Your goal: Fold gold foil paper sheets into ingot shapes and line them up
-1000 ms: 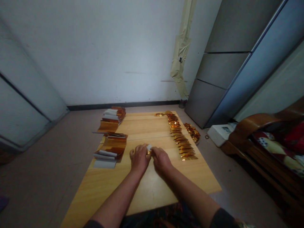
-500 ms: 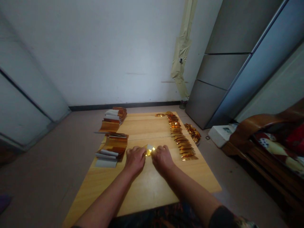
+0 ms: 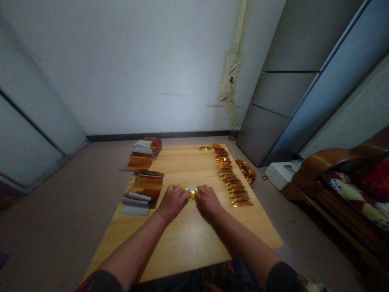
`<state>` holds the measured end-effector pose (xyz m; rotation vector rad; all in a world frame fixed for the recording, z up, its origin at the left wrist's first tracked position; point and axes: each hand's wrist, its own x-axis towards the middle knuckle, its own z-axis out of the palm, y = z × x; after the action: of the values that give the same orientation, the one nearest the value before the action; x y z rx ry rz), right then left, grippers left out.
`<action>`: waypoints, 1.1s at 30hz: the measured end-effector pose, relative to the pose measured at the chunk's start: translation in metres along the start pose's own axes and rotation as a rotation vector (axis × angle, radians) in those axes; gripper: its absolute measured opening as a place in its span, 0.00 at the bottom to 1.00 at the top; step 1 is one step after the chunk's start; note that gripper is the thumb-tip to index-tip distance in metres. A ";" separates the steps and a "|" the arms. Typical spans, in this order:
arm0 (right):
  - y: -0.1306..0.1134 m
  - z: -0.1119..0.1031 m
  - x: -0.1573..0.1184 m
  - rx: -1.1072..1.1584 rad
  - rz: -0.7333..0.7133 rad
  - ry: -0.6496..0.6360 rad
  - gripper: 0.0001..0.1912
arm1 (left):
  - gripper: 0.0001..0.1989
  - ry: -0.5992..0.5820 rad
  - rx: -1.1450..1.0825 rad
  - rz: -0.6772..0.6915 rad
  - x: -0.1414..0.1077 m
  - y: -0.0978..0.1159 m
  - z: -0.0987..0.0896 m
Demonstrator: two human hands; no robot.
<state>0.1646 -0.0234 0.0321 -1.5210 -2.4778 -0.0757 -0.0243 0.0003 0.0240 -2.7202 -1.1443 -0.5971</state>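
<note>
A small piece of shiny gold paper (image 3: 191, 194) with a pale patch lies between my hands at the middle of the wooden table (image 3: 188, 239). My left hand (image 3: 174, 201) is closed on its left end, and my right hand (image 3: 208, 202) pinches its right end. Fingertips of both hands are partly hidden. To the left are stacks of gold and grey paper sheets (image 3: 148, 184), some overhanging the table edge. A long row of folded gold pieces (image 3: 229, 174) runs along the table's right side, with a flat one (image 3: 204, 148) at its far end.
Beyond the table's right edge, a container heaped with gold pieces (image 3: 246, 172) stands low. A white box (image 3: 278, 175) sits near a carved wooden seat (image 3: 319, 182). The grey refrigerator (image 3: 273, 113) and a wall (image 3: 136, 81) stand behind.
My left hand has shifted slightly, its fingers now more over the gold paper's left end. The gold paper looks a little more compact between the hands. The view has tilted slightly.
</note>
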 end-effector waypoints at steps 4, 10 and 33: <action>0.003 0.003 0.001 0.007 -0.015 -0.008 0.07 | 0.10 0.011 0.016 0.004 0.000 -0.004 0.005; 0.006 0.009 0.001 0.047 0.071 0.048 0.07 | 0.13 0.021 -0.077 -0.159 0.007 -0.006 0.015; 0.014 -0.008 0.014 -0.039 -0.042 -0.145 0.11 | 0.15 -0.001 -0.075 0.073 0.002 -0.022 0.011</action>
<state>0.1722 -0.0066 0.0418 -1.5406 -2.6357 -0.0213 -0.0355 0.0201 0.0142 -2.8115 -1.0377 -0.6417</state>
